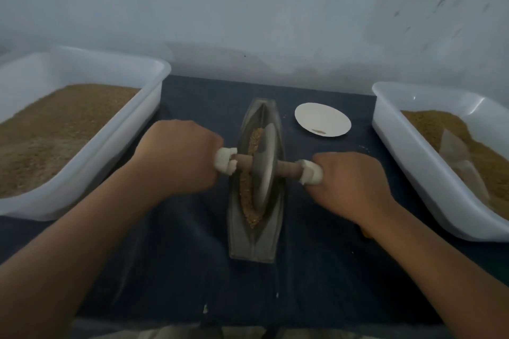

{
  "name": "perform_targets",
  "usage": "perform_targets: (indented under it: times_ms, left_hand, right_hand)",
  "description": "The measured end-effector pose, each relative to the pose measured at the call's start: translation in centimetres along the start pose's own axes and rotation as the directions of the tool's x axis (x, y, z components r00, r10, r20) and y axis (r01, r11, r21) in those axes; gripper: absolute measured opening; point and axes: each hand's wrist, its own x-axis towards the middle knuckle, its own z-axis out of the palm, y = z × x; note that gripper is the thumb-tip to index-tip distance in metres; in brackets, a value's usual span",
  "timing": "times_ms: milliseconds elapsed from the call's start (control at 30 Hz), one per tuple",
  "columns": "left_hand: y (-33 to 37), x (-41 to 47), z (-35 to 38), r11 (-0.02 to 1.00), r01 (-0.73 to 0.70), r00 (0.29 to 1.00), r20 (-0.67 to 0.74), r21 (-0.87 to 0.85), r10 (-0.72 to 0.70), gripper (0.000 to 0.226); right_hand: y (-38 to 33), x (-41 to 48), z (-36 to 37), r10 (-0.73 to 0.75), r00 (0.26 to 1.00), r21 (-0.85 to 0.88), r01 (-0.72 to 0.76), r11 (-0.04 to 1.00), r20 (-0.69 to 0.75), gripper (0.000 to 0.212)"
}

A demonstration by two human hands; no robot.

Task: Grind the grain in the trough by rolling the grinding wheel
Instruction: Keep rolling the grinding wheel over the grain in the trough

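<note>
**Both fists on the axle, wheel mid-trough**

Hidden first: the fingers of both hands curl under and out of sight, the axle ends are buried in the fists, and the wheel's lower rim sits down in the groove. Both tubs are cut off by the frame edges. The picture is soft, esp. at the hands. A pale sheet-like thing (454, 157) lying in the right tub can't be identified.

Count: 1 trough (248, 245), 1 grinding wheel (265, 165), 1 axle (286, 168) w/ 2 white wraps, 2 white tubs, 1 small white plate (322, 120).

The trough lies at table ctr on dark cloth (192, 256), long axis running away from the person toward the wall. The wheel stands on edge in the groove at approx. mid-length, its disc in line w/ the trough, grain (246, 190) along its left side. The axle crosses left-right (left end a bit farther away).

The left hand (179, 157) is clenched round the left wrap (225, 161); the right hand (349, 184) is clenched round the right wrap (311, 176).

The left tub (118, 143) and right tub (413, 173) flank the trough, both holding brown grain. The plate sits btwn the trough and the right tub.
</note>
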Motion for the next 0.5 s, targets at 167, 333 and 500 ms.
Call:
perform_targets:
  times_ms: [167,333,500]
  left_hand:
    - [0.0,1.3,0.0,0.998,0.046,0.996,0.080,-0.043,-0.042,0.021]
    - [-0.4,5.6,1.3,0.985,0.139,0.983,0.134,-0.101,-0.125,0.021]
    - [-0.2,4.2,0.5,0.992,0.104,0.985,0.143,-0.072,-0.093,0.020]
  right_hand:
    - [0.0,1.4,1.2,0.019,0.997,-0.043,-0.023,0.999,-0.074,0.044]
    - [0.7,6.5,3.0,0.056,0.995,-0.097,-0.064,0.993,-0.087,0.039]
    - [0.1,4.2,1.7,0.074,0.997,-0.058,-0.075,0.996,-0.012,0.047]
